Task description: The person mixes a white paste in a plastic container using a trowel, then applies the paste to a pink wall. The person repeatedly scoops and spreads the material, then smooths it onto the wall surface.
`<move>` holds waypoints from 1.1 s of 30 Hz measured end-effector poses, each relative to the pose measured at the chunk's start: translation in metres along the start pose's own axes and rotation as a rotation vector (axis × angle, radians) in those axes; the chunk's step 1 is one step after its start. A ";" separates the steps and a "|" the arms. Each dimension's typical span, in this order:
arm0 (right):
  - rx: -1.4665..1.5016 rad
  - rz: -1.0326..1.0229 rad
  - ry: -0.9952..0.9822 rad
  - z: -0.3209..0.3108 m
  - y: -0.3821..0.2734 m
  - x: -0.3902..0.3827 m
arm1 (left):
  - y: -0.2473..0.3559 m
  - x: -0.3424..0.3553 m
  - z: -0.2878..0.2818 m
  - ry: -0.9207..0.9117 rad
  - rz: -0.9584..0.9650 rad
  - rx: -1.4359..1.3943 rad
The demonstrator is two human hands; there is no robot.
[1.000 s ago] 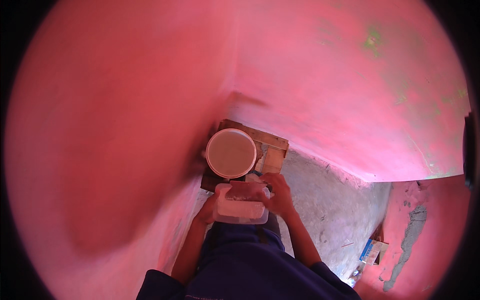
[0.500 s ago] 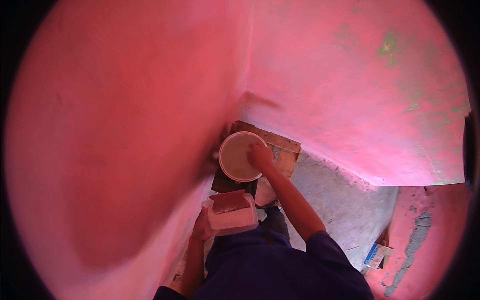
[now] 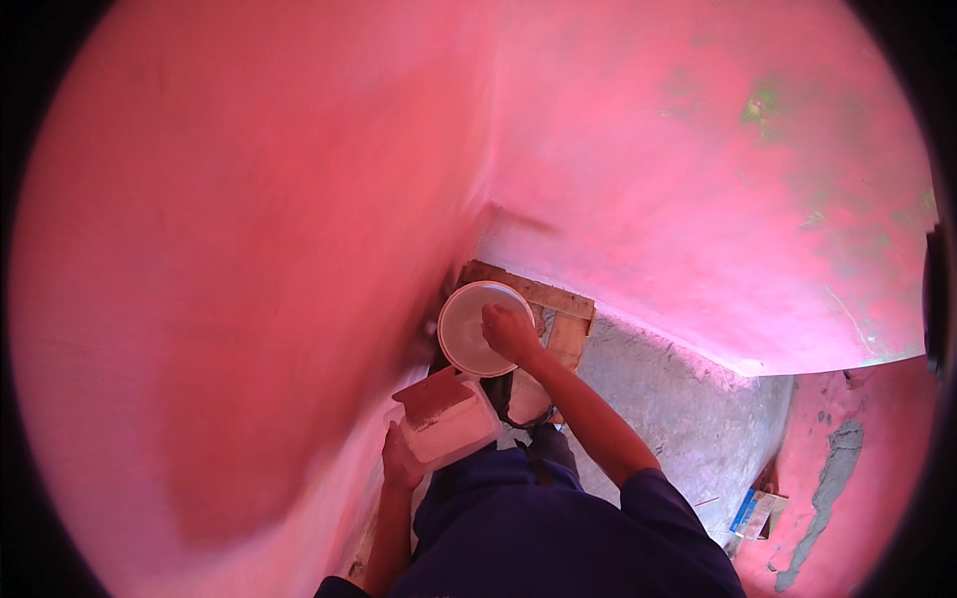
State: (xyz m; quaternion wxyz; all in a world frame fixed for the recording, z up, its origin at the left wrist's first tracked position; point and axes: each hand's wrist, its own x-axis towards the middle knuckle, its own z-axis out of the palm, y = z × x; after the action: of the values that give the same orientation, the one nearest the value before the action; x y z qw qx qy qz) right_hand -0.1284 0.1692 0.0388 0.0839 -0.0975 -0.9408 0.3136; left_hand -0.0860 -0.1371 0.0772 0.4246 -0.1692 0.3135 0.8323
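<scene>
The right hand (image 3: 508,332) reaches into the white bucket (image 3: 477,329) on the wooden pallet (image 3: 558,319); its fingers' state cannot be told. The left hand (image 3: 401,460) grips a white rectangular container (image 3: 449,421) from below. A blue-and-white package (image 3: 753,512) lies at the floor's far right edge.

Pink-tinted daylight — soft blur at left, heavy fisheye vignette

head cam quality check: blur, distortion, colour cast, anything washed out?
Head view: heavy fisheye, black vignette at the rim, floor edges bowed; strong pink cast off the walls; near left wall smeared and featureless; white bucket slightly washed out; right hand and left hand soft but readable.
</scene>
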 end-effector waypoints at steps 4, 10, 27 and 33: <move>0.045 0.027 0.046 -0.008 -0.008 -0.003 | -0.001 -0.001 -0.018 0.049 0.025 -0.043; 0.226 0.103 0.141 -0.032 -0.030 -0.005 | 0.023 -0.018 0.025 -0.026 0.159 0.044; 0.371 0.150 0.341 -0.131 -0.116 -0.048 | 0.014 -0.026 0.056 0.047 0.374 0.122; 0.350 0.100 0.300 -0.134 -0.138 -0.055 | 0.014 -0.015 0.066 -0.014 0.322 0.105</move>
State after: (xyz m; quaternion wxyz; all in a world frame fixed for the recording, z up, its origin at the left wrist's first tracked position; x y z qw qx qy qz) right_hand -0.0636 0.1252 0.2230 0.2229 -0.1736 -0.8430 0.4578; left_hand -0.0895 -0.1084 0.1404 0.2961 -0.0886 0.3767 0.8733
